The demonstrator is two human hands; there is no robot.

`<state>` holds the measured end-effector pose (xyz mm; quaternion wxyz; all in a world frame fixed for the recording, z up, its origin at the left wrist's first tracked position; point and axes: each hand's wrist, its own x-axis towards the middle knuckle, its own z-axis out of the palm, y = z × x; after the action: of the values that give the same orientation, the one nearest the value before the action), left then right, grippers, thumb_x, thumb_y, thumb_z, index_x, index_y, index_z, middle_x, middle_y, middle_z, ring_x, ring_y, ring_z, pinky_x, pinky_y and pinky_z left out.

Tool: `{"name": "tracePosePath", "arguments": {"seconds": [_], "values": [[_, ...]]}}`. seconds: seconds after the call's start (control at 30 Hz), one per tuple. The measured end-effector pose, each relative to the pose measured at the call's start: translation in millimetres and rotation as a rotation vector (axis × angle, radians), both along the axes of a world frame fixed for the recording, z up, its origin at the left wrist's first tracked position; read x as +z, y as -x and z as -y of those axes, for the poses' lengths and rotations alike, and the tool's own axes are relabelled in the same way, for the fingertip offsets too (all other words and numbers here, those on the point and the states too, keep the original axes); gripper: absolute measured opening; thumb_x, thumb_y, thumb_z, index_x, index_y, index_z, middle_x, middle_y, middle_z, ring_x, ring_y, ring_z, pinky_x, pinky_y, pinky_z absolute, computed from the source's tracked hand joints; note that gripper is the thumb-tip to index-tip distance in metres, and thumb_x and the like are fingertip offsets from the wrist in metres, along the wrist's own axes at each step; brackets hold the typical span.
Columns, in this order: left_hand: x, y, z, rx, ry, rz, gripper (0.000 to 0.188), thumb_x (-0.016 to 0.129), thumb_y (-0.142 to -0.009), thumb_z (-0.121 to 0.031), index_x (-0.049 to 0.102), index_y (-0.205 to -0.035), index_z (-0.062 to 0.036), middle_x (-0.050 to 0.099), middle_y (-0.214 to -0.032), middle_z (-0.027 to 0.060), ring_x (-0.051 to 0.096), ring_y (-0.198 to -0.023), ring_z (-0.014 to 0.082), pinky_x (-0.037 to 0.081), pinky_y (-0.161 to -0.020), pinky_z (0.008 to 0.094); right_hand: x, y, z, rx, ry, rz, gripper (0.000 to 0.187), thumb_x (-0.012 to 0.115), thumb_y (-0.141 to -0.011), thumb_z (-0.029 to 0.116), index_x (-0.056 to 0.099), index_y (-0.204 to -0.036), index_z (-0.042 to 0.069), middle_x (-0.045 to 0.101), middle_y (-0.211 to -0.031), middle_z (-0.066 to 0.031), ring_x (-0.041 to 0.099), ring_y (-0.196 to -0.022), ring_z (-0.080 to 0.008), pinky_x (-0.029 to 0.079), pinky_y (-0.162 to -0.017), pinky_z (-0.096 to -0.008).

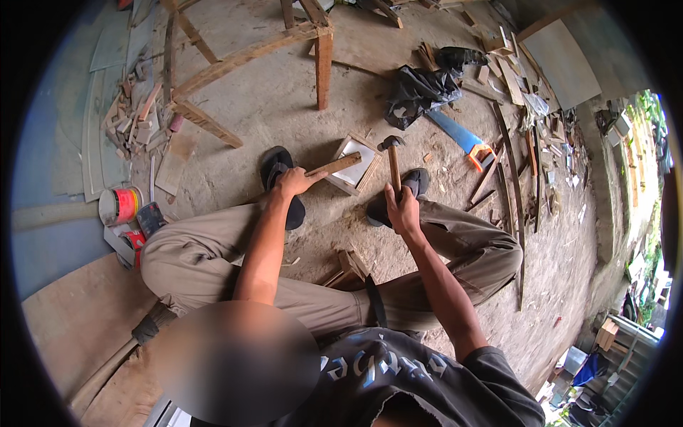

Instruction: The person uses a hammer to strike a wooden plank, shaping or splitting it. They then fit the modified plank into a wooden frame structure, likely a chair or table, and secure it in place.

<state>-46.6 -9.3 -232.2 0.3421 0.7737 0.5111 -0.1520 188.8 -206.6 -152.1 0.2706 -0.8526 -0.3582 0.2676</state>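
My left hand is closed round one end of a short wooden strip. The strip's other end reaches over a small wooden box frame with a white panel inside, which sits on the floor between my feet. In my right hand I grip a hammer by its wooden handle, its dark head pointing away from me, just right of the box. Whether the strip touches the box rim, I cannot tell.
A handsaw with an orange handle lies ahead right, by a black plastic bag. Wood offcuts spread along the right wall. A wooden frame with legs stands far left. Cans sit beside my left knee.
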Motion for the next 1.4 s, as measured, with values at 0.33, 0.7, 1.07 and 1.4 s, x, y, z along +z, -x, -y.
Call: {"name": "tracePosePath", "arguments": {"seconds": [0.33, 0.7, 1.07, 1.4], "values": [[40.5, -7.3, -5.6, -0.019, -0.183, 0.272, 0.056, 0.071, -0.082, -0.045, 0.066, -0.113, 0.0010, 0.066, -0.107, 0.0273, 0.065, -0.100, 0.0407, 0.053, -0.082, 0.0424, -37.3, -17.3, -0.5, -0.110, -0.131, -0.133, 0.046, 0.045, -0.101, 0.038, 0.055, -0.088, -0.005, 0.061, -0.068, -0.0254, 0.064, -0.065, -0.0410, 0.047, -0.060, -0.0489], [123.6, -21.4, -40.1, 0.072, 0.041, 0.773, 0.043, 0.062, -0.088, -0.045, 0.054, -0.093, -0.0027, 0.056, -0.075, 0.0088, 0.055, -0.068, 0.0199, 0.045, -0.063, 0.0333, 164.5, -36.2, -6.4, 0.497, 0.044, -0.521, 0.047, 0.054, -0.101, 0.033, 0.049, -0.139, 0.006, 0.057, -0.066, 0.0002, 0.048, -0.046, -0.0071, 0.041, -0.042, -0.0252], [204.4, -44.4, -18.2, 0.032, 0.199, 1.048, 0.047, 0.042, -0.100, -0.056, 0.046, -0.087, -0.0108, 0.043, -0.073, -0.0021, 0.039, -0.066, 0.0078, 0.034, -0.061, 0.0225, 255.1, -86.1, -38.4, 0.870, 0.126, -0.373, 0.046, 0.052, -0.099, 0.037, 0.051, -0.141, 0.016, 0.059, -0.068, -0.0004, 0.053, -0.047, -0.0081, 0.044, -0.041, -0.0268], [213.2, -48.0, -11.9, 0.064, 0.210, 1.123, 0.039, 0.047, -0.101, -0.047, 0.045, -0.088, -0.0101, 0.045, -0.074, -0.0023, 0.040, -0.065, 0.0074, 0.035, -0.061, 0.0228, 272.1, -94.6, -35.8, 0.807, 0.078, -0.407, 0.043, 0.057, -0.098, 0.028, 0.054, -0.137, 0.010, 0.062, -0.067, -0.0022, 0.053, -0.045, -0.0075, 0.044, -0.041, -0.0251]]}}
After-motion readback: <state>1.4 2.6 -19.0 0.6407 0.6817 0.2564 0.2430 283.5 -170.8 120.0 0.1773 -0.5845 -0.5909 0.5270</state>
